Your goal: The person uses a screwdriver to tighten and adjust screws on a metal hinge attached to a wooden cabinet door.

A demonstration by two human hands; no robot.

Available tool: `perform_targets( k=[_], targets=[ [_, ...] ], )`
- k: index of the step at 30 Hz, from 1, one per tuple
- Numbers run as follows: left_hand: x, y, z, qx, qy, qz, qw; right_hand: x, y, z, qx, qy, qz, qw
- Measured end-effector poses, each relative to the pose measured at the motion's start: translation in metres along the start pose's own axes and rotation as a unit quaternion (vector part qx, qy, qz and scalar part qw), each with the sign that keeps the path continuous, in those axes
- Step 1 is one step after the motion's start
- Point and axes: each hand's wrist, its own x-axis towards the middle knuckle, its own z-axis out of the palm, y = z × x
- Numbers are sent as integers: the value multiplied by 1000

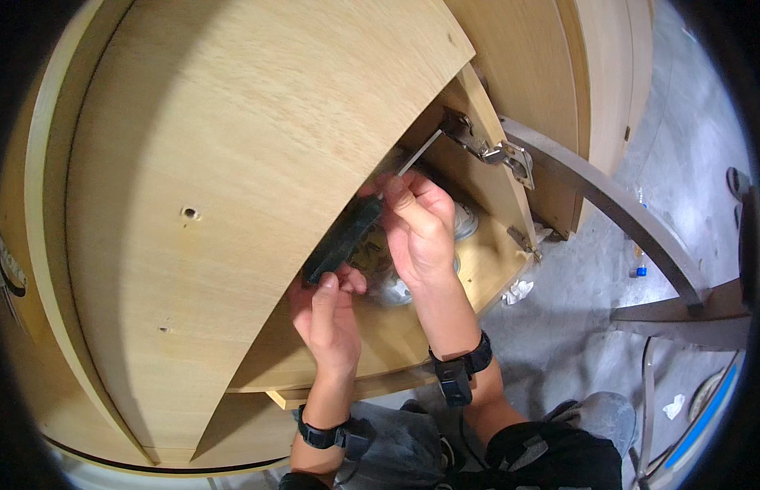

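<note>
A screwdriver with a thick dark handle [342, 239] and a thin pale shaft [421, 153] slants up to the right inside an open cabinet. My left hand [325, 314] is closed on the lower end of the handle, thumb on top. Farther up, my right hand [417, 220] pinches the tool where the shaft leaves the handle. The shaft's tip reaches a metal hinge [462, 131] on the cabinet's side panel; whether it sits in a screw I cannot tell. Part of the handle and some left fingers are hidden by the wooden top panel [257, 122].
Round metal cans [464, 222] stand on the cabinet's lower board [482, 265]. A second hinge [524, 242] is on the side panel's lower part. A curved metal bar [617, 180] arches at the right. Crumpled paper [517, 291] and a small bottle [641, 257] lie on the grey floor.
</note>
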Motion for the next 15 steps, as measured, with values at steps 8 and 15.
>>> perform_targets(
  k=[8,15],
  targets=[
    [3,-1,7,-4,27,-31,999,2,5,-3,8,5,-14,1000],
    [7,-5,-10,44,10,-174,984,3,-14,0,80,-39,32,995]
  ],
)
